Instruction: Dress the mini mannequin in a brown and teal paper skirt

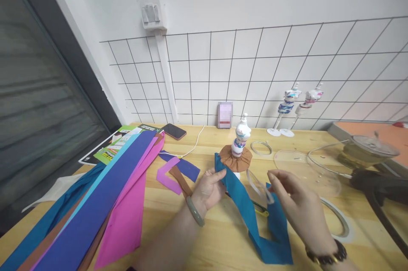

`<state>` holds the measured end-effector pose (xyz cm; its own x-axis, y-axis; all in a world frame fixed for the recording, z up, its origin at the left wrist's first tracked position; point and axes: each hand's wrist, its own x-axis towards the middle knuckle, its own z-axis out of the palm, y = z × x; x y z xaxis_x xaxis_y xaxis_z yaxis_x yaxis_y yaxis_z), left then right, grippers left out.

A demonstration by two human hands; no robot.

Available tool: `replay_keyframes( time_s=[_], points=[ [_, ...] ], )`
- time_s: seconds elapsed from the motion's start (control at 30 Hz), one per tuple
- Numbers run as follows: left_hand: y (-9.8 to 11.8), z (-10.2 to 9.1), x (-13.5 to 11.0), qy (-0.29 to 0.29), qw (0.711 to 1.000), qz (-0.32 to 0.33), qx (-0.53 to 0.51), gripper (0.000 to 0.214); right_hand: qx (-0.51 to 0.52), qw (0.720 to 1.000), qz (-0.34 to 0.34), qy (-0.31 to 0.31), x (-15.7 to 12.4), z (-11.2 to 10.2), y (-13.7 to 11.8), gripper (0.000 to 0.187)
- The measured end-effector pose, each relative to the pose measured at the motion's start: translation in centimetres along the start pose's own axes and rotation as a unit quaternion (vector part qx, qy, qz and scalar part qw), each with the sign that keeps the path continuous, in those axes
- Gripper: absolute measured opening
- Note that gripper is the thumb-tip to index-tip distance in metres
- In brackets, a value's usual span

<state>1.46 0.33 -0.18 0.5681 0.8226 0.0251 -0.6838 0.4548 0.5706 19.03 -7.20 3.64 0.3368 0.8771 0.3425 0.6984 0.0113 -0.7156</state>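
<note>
One end of a teal strip of crepe paper or cloth (239,194) is pinched between the thumb and fingers of my left hand (210,188). The strip hangs in a loop down to the table, and its other part rises beside my right hand (295,201). That hand has its thumb and fingertips closed; what lies between them I cannot make out. A thin whitish ribbon of tape (259,186) curls between the hands. Just beyond stands a small white painted dress-form figure (241,139) with a pleated brown skirt (236,160). A yellow-green cutter (261,209) lies partly under the teal strip.
Long coloured strips (95,194) cover the left side over booklets (117,143). A phone (174,131) lies behind them. Two more figures (288,105) stand against the wall grid. At right are a tape roll (342,220), a wire coil (261,148) and a spool (368,152).
</note>
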Motion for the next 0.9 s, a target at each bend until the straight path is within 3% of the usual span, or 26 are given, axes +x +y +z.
replay_keyframes(
  time_s=[0.13, 0.23, 0.43, 0.63, 0.73, 0.9],
  points=[
    [0.1, 0.1, -0.1, -0.018, 1.000, 0.004, 0.011, 0.015, 0.154, 0.982, 0.041, -0.102, -2.3, 1.6, -2.9, 0.030],
    [0.1, 0.0, -0.1, -0.015, 1.000, 0.005, 0.026, 0.015, 0.207, 0.965, 0.069, -0.147, -2.6, 3.4, -3.3, 0.038],
    [0.2, 0.1, -0.2, -0.008, 1.000, -0.006, 0.028, 0.008, 0.115, 0.986, -0.014, -0.117, -2.3, 4.5, -3.6, 0.026],
    [0.4, 0.4, -0.4, -0.011, 1.000, -0.022, 0.010, 0.010, 0.011, 0.985, -0.142, -0.093, -2.8, 4.3, -5.1, 0.015],
    [0.4, 0.2, -0.4, -0.019, 1.000, -0.016, 0.000, 0.008, -0.033, 0.982, -0.155, -0.100, -2.9, 4.3, -5.2, 0.016],
    [0.3, 0.1, -0.2, -0.019, 1.000, 0.010, -0.017, 0.006, 0.006, 0.986, -0.129, -0.102, -2.4, 3.9, -4.6, 0.022]
  ],
)
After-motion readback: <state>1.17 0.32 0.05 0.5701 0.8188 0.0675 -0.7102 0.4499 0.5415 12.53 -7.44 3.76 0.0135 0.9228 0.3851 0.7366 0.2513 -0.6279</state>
